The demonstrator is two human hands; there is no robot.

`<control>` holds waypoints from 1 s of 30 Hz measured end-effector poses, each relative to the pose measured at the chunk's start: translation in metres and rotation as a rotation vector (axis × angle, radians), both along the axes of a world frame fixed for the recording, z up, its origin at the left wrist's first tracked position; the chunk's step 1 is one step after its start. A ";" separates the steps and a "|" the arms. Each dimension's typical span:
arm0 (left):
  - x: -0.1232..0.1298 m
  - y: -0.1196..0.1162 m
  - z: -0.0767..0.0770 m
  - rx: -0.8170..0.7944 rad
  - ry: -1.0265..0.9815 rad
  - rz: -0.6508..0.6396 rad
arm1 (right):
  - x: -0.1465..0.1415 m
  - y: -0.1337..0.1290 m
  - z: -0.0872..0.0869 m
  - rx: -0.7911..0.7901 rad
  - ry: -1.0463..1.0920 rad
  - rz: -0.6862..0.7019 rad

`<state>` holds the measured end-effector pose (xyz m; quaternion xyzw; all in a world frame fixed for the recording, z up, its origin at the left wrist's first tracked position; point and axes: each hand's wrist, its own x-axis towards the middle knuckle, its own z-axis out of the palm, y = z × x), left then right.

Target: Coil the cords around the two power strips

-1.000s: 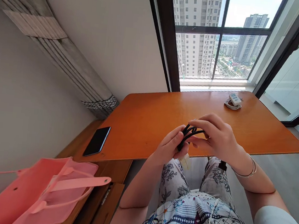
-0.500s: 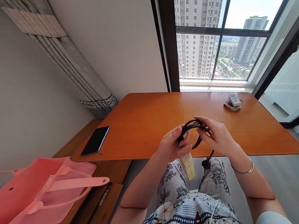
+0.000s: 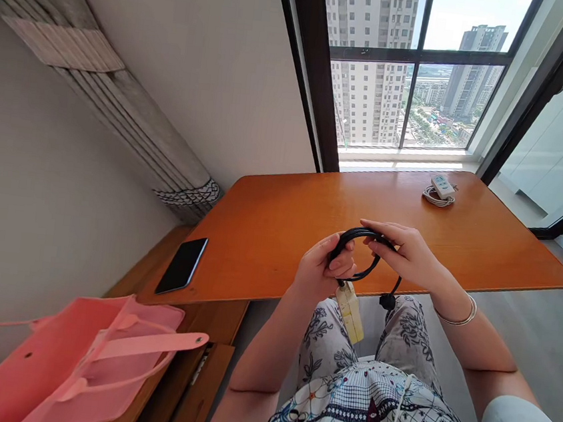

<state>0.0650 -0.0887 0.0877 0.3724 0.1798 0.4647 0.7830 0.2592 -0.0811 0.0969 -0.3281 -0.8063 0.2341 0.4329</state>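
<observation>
A black power cord (image 3: 366, 271) is looped into a coil above the table's near edge. My left hand (image 3: 325, 264) is closed round the left side of the coil. My right hand (image 3: 410, 255) pinches the coil's right side between thumb and fingers. Below my left hand a cream-coloured power strip (image 3: 350, 313) hangs tilted over my lap. The cord's black plug (image 3: 387, 301) dangles on a short tail beneath my right hand.
The orange-brown wooden table (image 3: 269, 236) bears a dark phone (image 3: 182, 266) at its left and a white adapter with a coiled cable (image 3: 441, 189) at the back right. A pink bag (image 3: 75, 357) stands at the lower left. A window (image 3: 408, 103) lies beyond the table.
The loops have drawn together into a tighter coil, and my left hand has shifted slightly left with it. The plug has risen a little as its tail shortened.
</observation>
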 end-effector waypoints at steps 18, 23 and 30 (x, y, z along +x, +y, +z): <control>0.004 -0.003 -0.013 0.046 0.050 -0.082 | 0.001 -0.005 -0.010 0.345 0.088 -0.175; 0.002 -0.002 -0.009 0.020 -0.015 -0.157 | 0.004 0.001 -0.007 0.258 0.071 -0.156; -0.001 -0.001 -0.003 -0.076 -0.061 -0.136 | 0.009 0.006 -0.013 -0.083 0.098 -0.002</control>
